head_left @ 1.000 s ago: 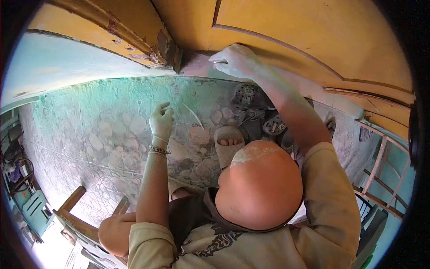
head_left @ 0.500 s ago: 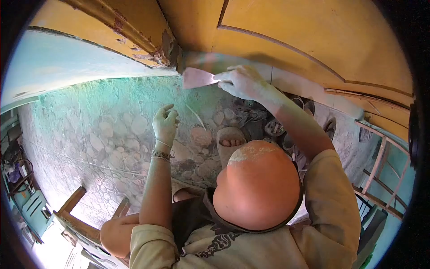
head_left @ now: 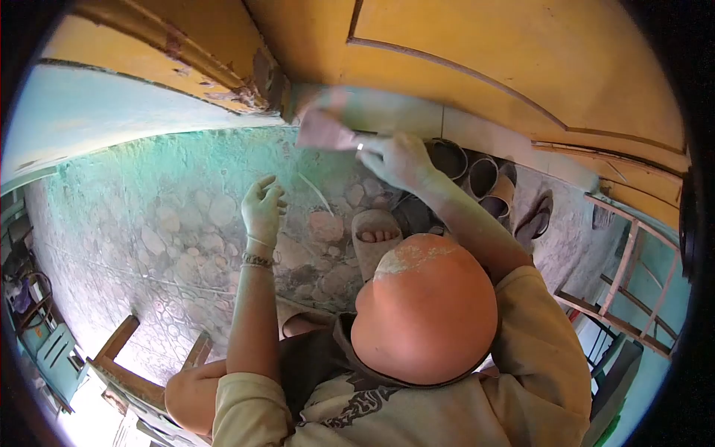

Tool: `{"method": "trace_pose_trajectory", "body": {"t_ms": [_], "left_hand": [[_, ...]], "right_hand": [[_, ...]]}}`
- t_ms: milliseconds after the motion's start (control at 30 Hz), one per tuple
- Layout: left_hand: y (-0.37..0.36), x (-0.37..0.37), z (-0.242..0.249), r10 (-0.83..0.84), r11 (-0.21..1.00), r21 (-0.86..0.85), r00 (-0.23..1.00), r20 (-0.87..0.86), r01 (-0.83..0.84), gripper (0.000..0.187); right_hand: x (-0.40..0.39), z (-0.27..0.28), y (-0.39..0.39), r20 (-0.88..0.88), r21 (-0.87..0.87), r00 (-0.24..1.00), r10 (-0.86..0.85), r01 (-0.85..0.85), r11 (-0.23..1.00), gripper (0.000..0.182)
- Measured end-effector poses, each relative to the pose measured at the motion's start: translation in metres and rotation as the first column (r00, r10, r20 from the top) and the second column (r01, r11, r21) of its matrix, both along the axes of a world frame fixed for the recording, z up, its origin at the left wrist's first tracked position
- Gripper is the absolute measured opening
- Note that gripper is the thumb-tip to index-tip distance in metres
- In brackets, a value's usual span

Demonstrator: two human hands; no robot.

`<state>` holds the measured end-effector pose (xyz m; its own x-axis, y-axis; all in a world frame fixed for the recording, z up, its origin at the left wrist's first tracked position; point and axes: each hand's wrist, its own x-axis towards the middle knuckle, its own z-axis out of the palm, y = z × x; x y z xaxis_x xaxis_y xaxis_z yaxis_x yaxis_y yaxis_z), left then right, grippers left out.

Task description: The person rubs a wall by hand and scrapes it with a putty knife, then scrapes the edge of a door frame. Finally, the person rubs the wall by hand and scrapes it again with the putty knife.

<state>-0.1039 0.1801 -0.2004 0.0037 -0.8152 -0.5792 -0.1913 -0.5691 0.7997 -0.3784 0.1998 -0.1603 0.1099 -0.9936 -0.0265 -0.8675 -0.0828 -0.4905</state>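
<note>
My right hand (head_left: 402, 162) is closed around a putty knife (head_left: 325, 131), its wide blade blurred. The blade points left, close to the foot of the peeling yellow door frame (head_left: 269, 83) and overlapping the pale tiled strip (head_left: 395, 109) at the wall's base. My left hand (head_left: 262, 214) hangs in the air over the stone-patterned floor (head_left: 201, 231), fingers loosely bent and apart, holding nothing. A bracelet (head_left: 257, 261) circles that wrist. Both hands look dusty. Below the left fingertips, a thin pale strip (head_left: 316, 190) lies on the floor.
Several dark shoes or cups (head_left: 482, 177) stand along the wall below the yellow door (head_left: 477, 45). A sandalled foot (head_left: 377, 235) rests close by. To the left is a wooden stool (head_left: 115, 350); on the right a wooden rack (head_left: 622, 268) leans by the wall.
My right hand has moved down with the putty knife, whose blade now slants and blurs. More footwear shows behind the forearm. My left hand stays about the same; the view shifts slightly.
</note>
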Motion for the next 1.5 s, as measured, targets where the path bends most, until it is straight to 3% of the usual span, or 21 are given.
{"method": "trace_pose_trajectory", "body": {"t_ms": [133, 167, 200, 267, 433, 500, 633, 800, 867, 933, 1033, 1200, 1267, 1500], "left_hand": [[0.0, 0.023, 0.002, 0.008, 1.0, 0.012, 1.0, 0.008, -0.008, 0.031], [-0.004, 0.03, 0.001, 0.043, 0.999, 0.01, 0.999, 0.011, -0.043, 0.031], [-0.006, 0.036, 0.0, 0.075, 0.997, 0.01, 0.997, 0.013, -0.076, 0.031], [-0.009, 0.042, -0.001, 0.107, 0.994, 0.012, 0.994, 0.01, -0.107, 0.032], [-0.003, 0.032, 0.0, 0.069, 0.997, 0.021, 0.997, 0.016, -0.07, 0.033], [-0.001, 0.019, -0.001, 0.04, 0.999, 0.014, 0.999, -0.012, -0.039, 0.033], [0.004, 0.005, 0.001, -0.002, 1.0, 0.012, 1.0, -0.003, 0.002, 0.034], [0.006, 0.008, 0.01, -0.023, 1.0, 0.014, 0.999, 0.043, 0.023, 0.037], [0.002, 0.013, 0.006, 0.014, 1.0, 0.007, 0.999, 0.032, -0.015, 0.037], [-0.001, 0.017, 0.002, 0.042, 0.999, 0.0, 0.999, 0.025, -0.042, 0.037], [-0.002, 0.011, -0.007, -0.013, 1.0, -0.005, 0.998, 0.06, 0.013, 0.037], [0.001, -0.012, 0.0, -0.118, 0.993, 0.031, 0.992, 0.043, 0.117, 0.036], [-0.001, -0.012, 0.01, -0.092, 0.996, 0.003, 0.995, 0.032, 0.092, 0.036], [0.005, 0.011, -0.002, 0.002, 1.0, -0.001, 0.997, 0.078, -0.002, 0.033]], "right_hand": [[-0.042, 0.02, 0.027, 0.155, -0.078, 0.984, -0.083, 0.096, 0.992, 0.023], [-0.068, 0.033, 0.038, 0.053, 0.109, 0.982, -0.182, 0.175, 0.978, 0.025], [-0.095, 0.037, 0.049, 0.077, 0.106, 0.977, -0.199, 0.19, 0.976, 0.026], [-0.14, 0.052, 0.061, -0.184, 0.179, 0.969, -0.168, 0.201, 0.963, 0.028], [-0.179, 0.024, 0.045, -0.134, 0.143, 0.99, 0.039, -0.019, 0.99, 0.026], [-0.153, 0.018, 0.016, -0.071, 0.188, 0.991, 0.109, -0.094, 0.978, 0.025], [-0.091, -0.012, -0.025, -0.025, -0.007, 0.982, 0.189, -0.189, 0.982, 0.022], [-0.059, 0.002, -0.025, 0.061, -0.12, 0.961, 0.269, -0.26, 0.958, 0.021], [-0.086, 0.033, -0.008, 0.02, 0.015, 0.982, 0.185, -0.186, 0.983, 0.02], [-0.138, 0.024, 0.018, -0.038, 0.13, 0.997, 0.072, -0.066, 0.989, 0.021], [-0.158, 0.025, 0.034, -0.051, 0.097, 0.999, -0.001, 0.006, 0.995, 0.022], [-0.087, 0.007, -0.026, -0.045, -0.011, 0.987, 0.157, -0.157, 0.987, 0.024], [-0.066, -0.006, -0.052, 0.029, -0.012, 0.982, 0.185, -0.185, 0.983, 0.024], [-0.034, 0.001, -0.071, -0.012, 0.106, 0.959, 0.283, -0.281, 0.954, 0.024]]}}
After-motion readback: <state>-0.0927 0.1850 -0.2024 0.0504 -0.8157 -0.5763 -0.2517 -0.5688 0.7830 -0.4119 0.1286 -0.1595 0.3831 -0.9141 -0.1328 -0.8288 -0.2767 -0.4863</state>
